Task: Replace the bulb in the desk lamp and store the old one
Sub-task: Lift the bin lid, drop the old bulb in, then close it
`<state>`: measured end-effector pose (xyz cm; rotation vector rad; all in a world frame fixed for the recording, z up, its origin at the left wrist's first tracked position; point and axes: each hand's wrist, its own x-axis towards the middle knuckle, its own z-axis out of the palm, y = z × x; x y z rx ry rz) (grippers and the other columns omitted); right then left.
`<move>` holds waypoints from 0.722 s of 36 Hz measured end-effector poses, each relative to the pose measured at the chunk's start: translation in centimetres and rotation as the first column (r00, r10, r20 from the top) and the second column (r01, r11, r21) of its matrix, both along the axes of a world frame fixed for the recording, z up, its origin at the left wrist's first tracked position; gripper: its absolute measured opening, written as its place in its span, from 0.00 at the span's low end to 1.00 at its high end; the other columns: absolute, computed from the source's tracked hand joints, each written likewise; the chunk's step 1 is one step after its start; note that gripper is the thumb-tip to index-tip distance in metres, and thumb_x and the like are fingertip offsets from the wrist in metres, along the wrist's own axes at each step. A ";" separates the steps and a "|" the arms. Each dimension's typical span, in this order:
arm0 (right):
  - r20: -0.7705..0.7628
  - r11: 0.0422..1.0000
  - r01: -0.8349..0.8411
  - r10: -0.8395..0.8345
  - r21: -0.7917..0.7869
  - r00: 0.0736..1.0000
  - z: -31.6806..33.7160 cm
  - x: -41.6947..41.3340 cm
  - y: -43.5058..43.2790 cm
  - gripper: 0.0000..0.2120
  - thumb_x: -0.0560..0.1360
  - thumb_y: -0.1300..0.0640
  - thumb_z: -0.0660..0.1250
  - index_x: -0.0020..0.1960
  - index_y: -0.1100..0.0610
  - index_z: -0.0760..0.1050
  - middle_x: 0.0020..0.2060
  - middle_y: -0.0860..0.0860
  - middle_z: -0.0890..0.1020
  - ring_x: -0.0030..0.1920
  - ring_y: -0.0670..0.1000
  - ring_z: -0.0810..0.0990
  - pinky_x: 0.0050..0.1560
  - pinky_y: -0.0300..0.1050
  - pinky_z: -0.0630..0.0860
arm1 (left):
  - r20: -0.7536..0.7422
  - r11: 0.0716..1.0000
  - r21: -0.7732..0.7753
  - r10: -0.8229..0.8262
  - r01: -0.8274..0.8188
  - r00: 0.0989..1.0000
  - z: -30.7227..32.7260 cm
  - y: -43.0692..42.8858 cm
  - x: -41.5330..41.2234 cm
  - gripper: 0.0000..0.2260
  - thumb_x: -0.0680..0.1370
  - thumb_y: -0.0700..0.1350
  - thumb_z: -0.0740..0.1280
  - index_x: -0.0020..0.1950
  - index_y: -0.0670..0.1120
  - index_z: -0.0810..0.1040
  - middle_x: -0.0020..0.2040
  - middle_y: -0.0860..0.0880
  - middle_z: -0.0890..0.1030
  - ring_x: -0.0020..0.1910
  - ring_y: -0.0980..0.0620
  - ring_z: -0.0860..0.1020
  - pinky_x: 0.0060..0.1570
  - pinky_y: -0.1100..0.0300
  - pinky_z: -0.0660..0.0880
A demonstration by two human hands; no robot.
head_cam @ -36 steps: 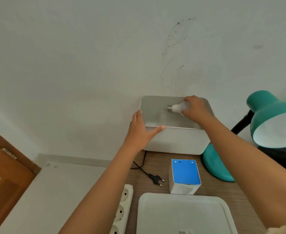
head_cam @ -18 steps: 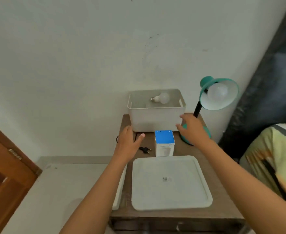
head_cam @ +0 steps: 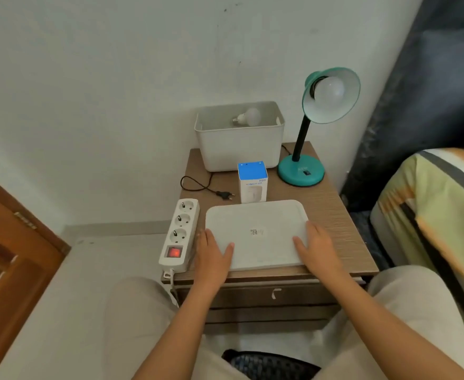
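Observation:
A white bulb (head_cam: 248,117) lies on its side inside the open white storage bin (head_cam: 239,149) at the back of the nightstand. To the right stands the teal desk lamp (head_cam: 300,171), its shade tilted up with another white bulb (head_cam: 329,90) in the socket. The bin's flat white lid (head_cam: 255,223) lies near the front edge. My left hand (head_cam: 214,253) grips its left front corner and my right hand (head_cam: 318,250) its right front corner, thumbs on top. A blue-topped bulb box (head_cam: 252,182) stands between lid and bin.
A white power strip (head_cam: 180,234) with a lit red switch lies along the nightstand's left edge. The lamp's black plug (head_cam: 225,194) lies unplugged beside the box. A wooden door (head_cam: 5,256) is at the left, a bed (head_cam: 431,215) at the right.
My right hand let go of the bulb in the bin. Both hands drew back from the bin to the lid's front corners, and my view pulled back and down.

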<state>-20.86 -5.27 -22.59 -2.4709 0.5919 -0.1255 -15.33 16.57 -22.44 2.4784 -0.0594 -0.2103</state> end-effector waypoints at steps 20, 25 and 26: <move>0.191 0.981 0.156 -0.177 0.118 0.966 1.7 -3.9 2.6 0.26 0.76 0.56 0.64 0.71 0.63 0.62 0.68 0.59 0.70 0.68 0.58 0.68 0.70 0.52 0.64 | 0.076 0.978 -0.198 0.084 -0.067 0.994 2.0 0.3 -3.0 0.29 0.74 0.47 0.70 0.70 0.38 0.63 0.71 0.43 0.65 0.69 0.45 0.65 0.68 0.51 0.64; 0.295 0.983 0.132 -0.165 0.129 0.941 5.5 -3.4 2.4 0.27 0.77 0.55 0.63 0.72 0.61 0.60 0.70 0.57 0.67 0.70 0.56 0.66 0.70 0.49 0.63 | 0.147 0.967 -0.252 0.079 -0.040 0.986 4.9 0.3 -1.9 0.29 0.75 0.48 0.69 0.71 0.40 0.62 0.72 0.44 0.65 0.70 0.46 0.65 0.68 0.52 0.65; 0.325 0.985 0.122 -0.155 0.121 0.933 6.5 -3.0 2.3 0.26 0.76 0.55 0.63 0.72 0.61 0.61 0.69 0.57 0.68 0.69 0.56 0.67 0.69 0.49 0.64 | 0.172 0.962 -0.270 0.082 -0.033 0.982 5.7 0.2 -1.3 0.28 0.75 0.47 0.69 0.70 0.39 0.63 0.72 0.44 0.65 0.70 0.46 0.65 0.67 0.53 0.64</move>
